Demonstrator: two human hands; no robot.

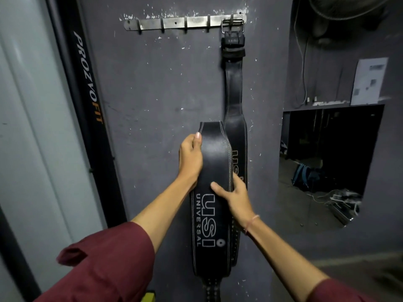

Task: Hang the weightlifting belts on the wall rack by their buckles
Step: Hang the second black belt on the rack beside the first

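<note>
A metal wall rack (174, 22) with several hooks is screwed high on the dark grey wall. One black belt (234, 88) hangs from the rightmost hook by its steel buckle (232, 26). I hold a second black belt (212, 162), printed "USI UNIVERSAL", folded over in front of the wall just left of the hanging one. My left hand (190, 158) grips its left edge near the fold, thumb on the front. My right hand (233, 197) grips its right edge lower down, thumb across the face. The held belt's buckle is out of sight.
A black upright frame (87, 88) marked "PROZVOFIT" stands at the left beside a pale wall. At the right a dark opening (327, 158) shows a floor with a blue bag (305, 175) and cables. The rack's other hooks are bare.
</note>
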